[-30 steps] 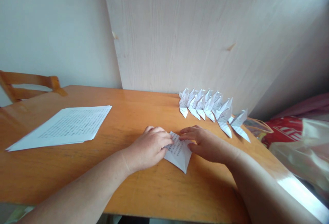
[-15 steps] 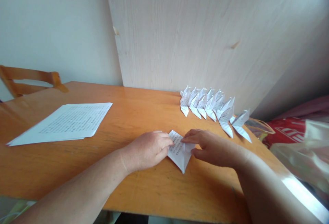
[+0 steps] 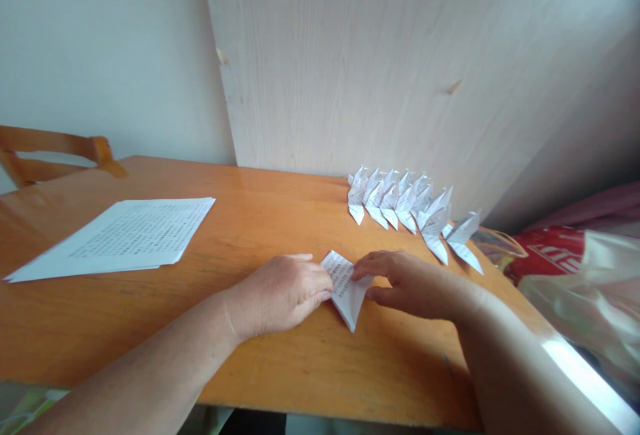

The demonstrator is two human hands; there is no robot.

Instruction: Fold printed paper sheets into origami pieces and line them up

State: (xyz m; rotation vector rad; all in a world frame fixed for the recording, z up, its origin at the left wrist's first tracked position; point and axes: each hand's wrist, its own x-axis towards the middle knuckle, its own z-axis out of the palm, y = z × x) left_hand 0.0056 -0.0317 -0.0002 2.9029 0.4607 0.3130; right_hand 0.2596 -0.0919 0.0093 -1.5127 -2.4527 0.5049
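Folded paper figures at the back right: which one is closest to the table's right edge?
The rightmost figure, at the end of the group; all the other figures stand to its left, bunched together.

Blurred plastic bags (image 3: 590, 288) and a wooden chair (image 3: 55, 148) run out of frame; characters on stacked printed sheets (image 3: 135, 235) are too small to read.

Orange-brown wood table (image 3: 260, 215) against pale wood-grain panel (image 3: 340, 68) — plain wall (image 3: 105, 42) and wooden chair (image 3: 55, 142) at left.
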